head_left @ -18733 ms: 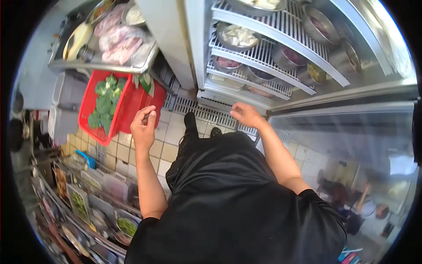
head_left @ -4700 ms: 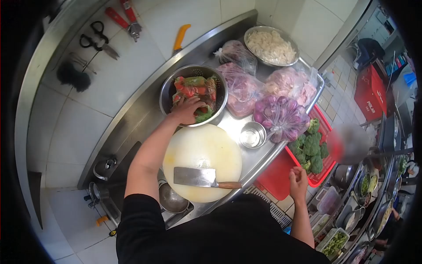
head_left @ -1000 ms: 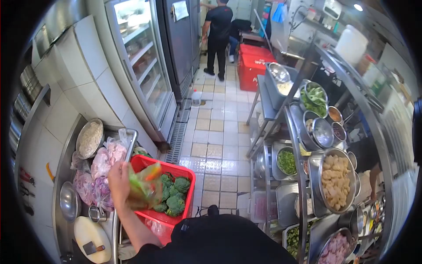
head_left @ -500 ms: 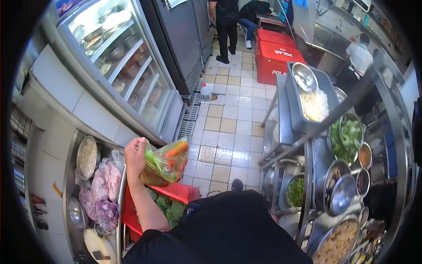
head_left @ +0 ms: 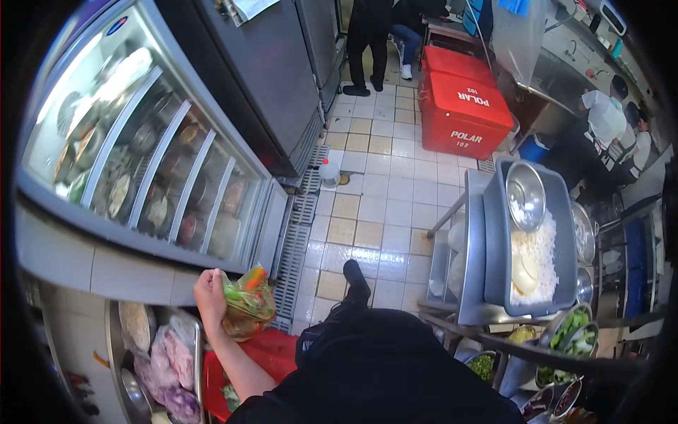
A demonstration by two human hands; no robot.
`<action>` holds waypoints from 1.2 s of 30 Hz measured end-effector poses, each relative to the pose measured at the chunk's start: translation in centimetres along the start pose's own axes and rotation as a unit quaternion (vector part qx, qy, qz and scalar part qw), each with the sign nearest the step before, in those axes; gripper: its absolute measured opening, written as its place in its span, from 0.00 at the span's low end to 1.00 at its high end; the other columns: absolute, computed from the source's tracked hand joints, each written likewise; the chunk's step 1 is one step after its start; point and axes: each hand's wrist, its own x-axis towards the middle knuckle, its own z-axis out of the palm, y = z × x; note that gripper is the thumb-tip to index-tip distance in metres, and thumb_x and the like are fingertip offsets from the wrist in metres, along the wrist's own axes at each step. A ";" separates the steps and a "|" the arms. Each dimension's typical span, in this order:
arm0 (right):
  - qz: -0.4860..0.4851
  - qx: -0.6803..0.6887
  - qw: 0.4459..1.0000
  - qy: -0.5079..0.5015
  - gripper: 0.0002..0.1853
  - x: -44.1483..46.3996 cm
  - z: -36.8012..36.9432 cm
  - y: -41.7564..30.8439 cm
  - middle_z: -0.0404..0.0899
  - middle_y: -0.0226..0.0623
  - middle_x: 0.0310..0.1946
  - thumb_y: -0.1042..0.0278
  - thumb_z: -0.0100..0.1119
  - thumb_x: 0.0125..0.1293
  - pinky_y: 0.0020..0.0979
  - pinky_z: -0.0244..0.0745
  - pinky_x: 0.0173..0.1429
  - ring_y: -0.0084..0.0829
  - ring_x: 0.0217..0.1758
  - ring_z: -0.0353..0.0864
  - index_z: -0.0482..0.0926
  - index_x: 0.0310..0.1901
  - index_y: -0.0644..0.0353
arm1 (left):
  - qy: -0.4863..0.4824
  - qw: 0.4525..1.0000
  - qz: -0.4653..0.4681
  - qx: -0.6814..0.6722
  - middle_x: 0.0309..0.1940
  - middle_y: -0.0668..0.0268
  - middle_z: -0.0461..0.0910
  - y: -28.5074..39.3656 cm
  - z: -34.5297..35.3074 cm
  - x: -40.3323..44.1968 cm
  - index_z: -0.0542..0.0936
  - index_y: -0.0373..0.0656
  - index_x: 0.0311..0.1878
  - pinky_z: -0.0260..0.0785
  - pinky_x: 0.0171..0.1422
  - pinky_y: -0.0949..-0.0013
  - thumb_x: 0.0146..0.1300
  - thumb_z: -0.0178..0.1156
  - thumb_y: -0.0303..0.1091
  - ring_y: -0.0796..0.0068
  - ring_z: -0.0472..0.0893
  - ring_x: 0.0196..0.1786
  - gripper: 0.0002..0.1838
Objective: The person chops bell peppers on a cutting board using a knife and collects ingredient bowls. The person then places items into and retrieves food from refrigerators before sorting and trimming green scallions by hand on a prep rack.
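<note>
My left hand (head_left: 211,300) is closed on the gathered top of a clear plastic bag (head_left: 248,302). Red, orange and green pieces show through the bag, which hangs just right of the hand, above a red basket (head_left: 272,351). Below and left of my wrist, bags of pink meat (head_left: 173,355) and a purple bag (head_left: 185,405) lie on the metal counter. My right hand is out of the frame.
A glass-door fridge (head_left: 152,155) stands at the left, closed. Ahead are a white jug (head_left: 329,173), red coolers (head_left: 466,106) and co-workers (head_left: 367,42). At the right, a rack holds a grey tub of rice (head_left: 498,233). More people stand at the upper right.
The view has moved forward along the aisle, toward the fridge. My left hand, still gripping the bag, appears lower in view. The chopping board and broccoli have mostly left the view.
</note>
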 end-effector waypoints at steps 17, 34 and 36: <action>-0.027 -0.016 0.999 -0.039 0.11 8.5 13.2 -25.0 0.81 0.34 0.35 0.57 0.53 0.74 0.29 0.76 0.31 0.26 0.28 0.80 0.77 0.49 0.53 | -0.056 0.991 -0.005 -0.121 0.28 0.74 0.77 8.8 24.0 32.3 0.80 0.35 0.39 0.66 0.37 0.76 0.78 0.55 0.38 0.88 0.71 0.32 0.16; 0.033 -0.200 0.979 -0.012 0.15 34.7 15.5 -63.4 0.83 0.43 0.41 0.57 0.53 0.72 0.35 0.78 0.35 0.33 0.37 0.84 0.76 0.53 0.55 | 0.051 0.994 -0.096 -0.015 0.22 0.77 0.72 17.2 37.1 43.8 0.81 0.34 0.36 0.60 0.31 0.73 0.75 0.58 0.37 0.87 0.66 0.27 0.15; -0.073 -0.122 0.989 -0.036 0.14 37.2 17.4 -71.5 0.83 0.41 0.42 0.57 0.54 0.72 0.35 0.78 0.36 0.32 0.39 0.84 0.75 0.51 0.55 | 0.056 0.991 -0.115 -0.042 0.22 0.75 0.72 16.7 38.6 46.1 0.81 0.33 0.35 0.61 0.31 0.72 0.75 0.58 0.37 0.86 0.66 0.27 0.16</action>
